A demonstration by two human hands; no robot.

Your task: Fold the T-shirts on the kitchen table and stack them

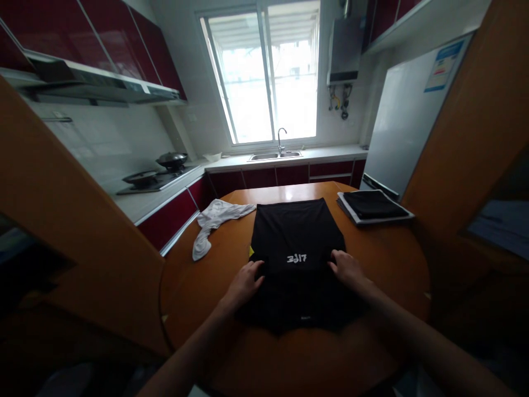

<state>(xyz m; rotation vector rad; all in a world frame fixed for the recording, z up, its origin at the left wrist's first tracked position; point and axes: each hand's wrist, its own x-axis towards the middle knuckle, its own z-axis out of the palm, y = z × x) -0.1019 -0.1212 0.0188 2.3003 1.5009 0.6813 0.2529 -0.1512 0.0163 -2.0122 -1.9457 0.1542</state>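
A black garment (295, 231) with white lettering at its middle lies spread on the round wooden table (215, 286). Its lower part hangs or lies in shadow toward me, with a small white mark near the bottom. My left hand (246, 281) pinches the garment's left edge, beside a small yellow patch. On the opposite side, my right hand (345, 266) pinches the right edge at about the same height. Both sets of fingertips are partly lost against the black cloth.
White crumpled cloth (219, 214) lies at the table's back left. A stack of folded dark cloth (374, 205) on something white sits at the back right. Beyond are a counter with a sink (275, 156), a stove with pans (171, 160) and a fridge (413, 110).
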